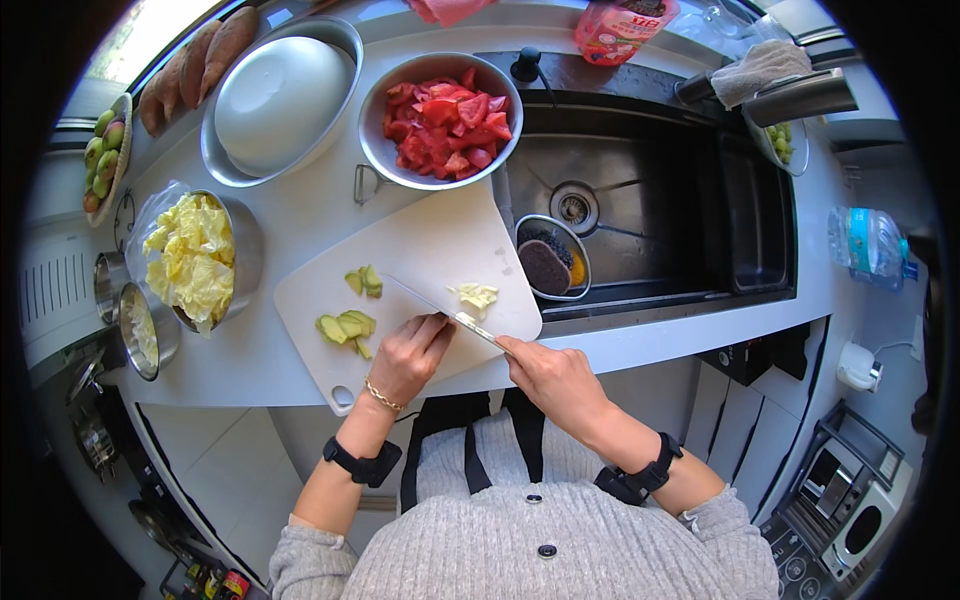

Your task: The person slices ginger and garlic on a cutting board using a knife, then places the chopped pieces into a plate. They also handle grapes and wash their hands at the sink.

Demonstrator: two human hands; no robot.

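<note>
My right hand [559, 379] grips the handle of a kitchen knife [420, 295], whose blade slants up and left over a white cutting board [420, 225]. My left hand [409, 356] is bent with its fingertips against the blade near the handle end. Small pale pieces show beside the blade there; whatever lies under those fingertips is hidden. Just beyond the knife is a small heap of pale slices, apparently garlic [478, 296]. On the board's left side are two groups of green slices with darker skin, a small one [364, 280] and a larger one [346, 328].
A metal bowl of cut tomatoes [450, 124] touches the board's far edge. Right of it is a dark sink [637, 195] with a strainer holding scrubbers [545, 268]. Leftward stand a bowl of torn cabbage leaves [195, 255], an upturned bowl [281, 97] and sweet potatoes [225, 49].
</note>
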